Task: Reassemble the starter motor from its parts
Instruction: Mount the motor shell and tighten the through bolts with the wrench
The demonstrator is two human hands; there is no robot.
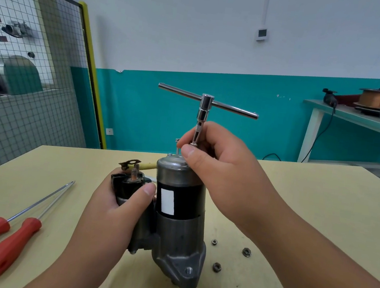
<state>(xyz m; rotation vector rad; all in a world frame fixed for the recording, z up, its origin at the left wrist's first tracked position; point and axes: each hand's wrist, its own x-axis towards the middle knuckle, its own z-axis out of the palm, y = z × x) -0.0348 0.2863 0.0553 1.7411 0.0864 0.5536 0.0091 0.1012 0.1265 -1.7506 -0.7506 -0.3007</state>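
The starter motor (176, 233) stands upright on the tan table (296, 204), black body with a white label and a grey end cap on top. My left hand (116, 209) grips its black solenoid (129, 185), which has a copper stud on top. My right hand (218, 161) pinches the shaft of a chrome T-handle socket wrench (206, 102) that stands upright over the far side of the end cap. The wrench's lower end is hidden behind my fingers.
Two red-handled screwdrivers (2, 240) lie at the table's left front. Three loose nuts (217, 266) lie to the right of the motor's base. A wire-mesh guard (26, 64) stands at the left, and a green bench (359, 119) with a wire spool stands at the back right.
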